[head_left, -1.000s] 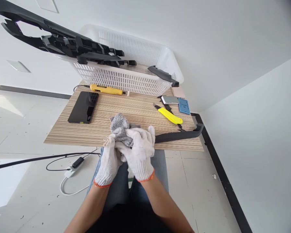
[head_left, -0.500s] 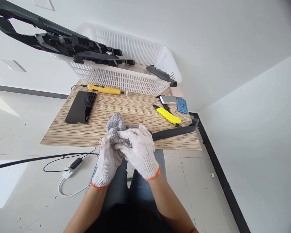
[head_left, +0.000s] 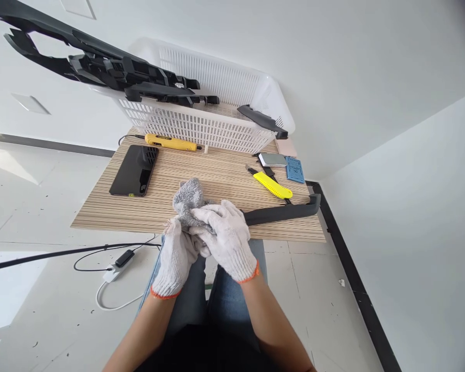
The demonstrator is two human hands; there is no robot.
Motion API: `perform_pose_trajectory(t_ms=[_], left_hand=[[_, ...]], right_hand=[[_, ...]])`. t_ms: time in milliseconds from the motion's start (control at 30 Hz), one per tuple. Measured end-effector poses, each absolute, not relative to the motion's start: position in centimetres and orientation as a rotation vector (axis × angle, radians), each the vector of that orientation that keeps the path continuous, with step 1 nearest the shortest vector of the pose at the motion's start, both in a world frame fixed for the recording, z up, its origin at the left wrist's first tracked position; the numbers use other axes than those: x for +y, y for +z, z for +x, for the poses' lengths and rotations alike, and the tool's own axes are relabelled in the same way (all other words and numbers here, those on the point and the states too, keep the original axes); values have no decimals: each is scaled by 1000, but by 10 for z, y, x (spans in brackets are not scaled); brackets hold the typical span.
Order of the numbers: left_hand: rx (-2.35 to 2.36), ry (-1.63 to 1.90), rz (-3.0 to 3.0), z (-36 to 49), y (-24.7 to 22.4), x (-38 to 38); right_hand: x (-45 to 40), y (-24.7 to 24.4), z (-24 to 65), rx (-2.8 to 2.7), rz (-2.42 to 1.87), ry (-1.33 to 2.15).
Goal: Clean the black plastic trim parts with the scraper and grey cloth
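- White walls and pale floor behind; striped wood-grain table (head_left: pixel 225 178) in the middle, seen from above.
- Left hand (head_left: pixel 176 256), in a white knit glove, closed from below around the near end of a long black plastic trim piece (head_left: pixel 282 213), at the near table edge.
- Right hand (head_left: pixel 227 240), gloved alike, closed from above, pressing a grey cloth (head_left: pixel 186 199) onto the same end; cloth bunched and sticking up beyond the fingers.
- Trim piece lying along the near right table edge, hooked far end close to the right corner.
- Change over the last second: far end of the trim piece drawn slightly inward along the table; right hand shifted over the cloth, from raised fingers to a flatter press; left hand little changed.
- Judgement: short back-and-forth strokes consistent with wiping the near end; most of the length not under the cloth.
- Also on the table, unmoved: dark phone (head_left: pixel 134 170) far left, yellow powered screwdriver (head_left: pixel 166 141) before a white mesh basket (head_left: pixel 217 126), yellow utility knife (head_left: pixel 272 185), small blue card (head_left: pixel 295 169) far right.
- Large black moulded parts (head_left: pixel 112 70) resting across the basket rim.
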State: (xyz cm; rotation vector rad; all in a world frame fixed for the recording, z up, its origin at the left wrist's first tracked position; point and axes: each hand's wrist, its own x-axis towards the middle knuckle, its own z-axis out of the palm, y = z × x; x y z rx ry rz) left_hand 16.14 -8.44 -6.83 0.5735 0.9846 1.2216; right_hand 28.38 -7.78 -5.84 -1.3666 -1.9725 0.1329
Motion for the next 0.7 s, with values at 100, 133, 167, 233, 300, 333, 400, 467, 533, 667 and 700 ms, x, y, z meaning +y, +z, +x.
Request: perform_pose_trajectory(t_ms=[100,133,167,233,300,333,400,467,533,667,700], left_hand=[[944,1227,578,161,-67,-84],[935,1217,584,160,-66,-85],[928,1209,588,160,-66,-85],[911,1210,590,158,-67,-86],[913,1241,583,157,-69,-86],[922,1257,576,157,-70,-87],[938,1268,566,156,-72,-87],[939,1256,564,156,-71,-87],[929,1247,558,157,-70,-87],[918,1255,531,157,-68,-86],[918,1254,526,157,-68,-86]], right_hand=[[-79,-70,305,-1990,-1161,31],[-80,-73,312,-1956,-1131,23],[-81,-75,319,-1897,-1128,42],[-87,-74,333,-1705,-1184,138],[-96,-67,349,-1500,-1245,204],[-100,-62,356,-1440,-1264,194],[-108,-51,370,-1472,-1298,102],[-114,-43,380,-1648,-1321,3],[-118,-40,383,-1810,-1303,-46],[-122,-46,376,-1733,-1347,-149],[-122,-48,374,-1643,-1379,-210]])
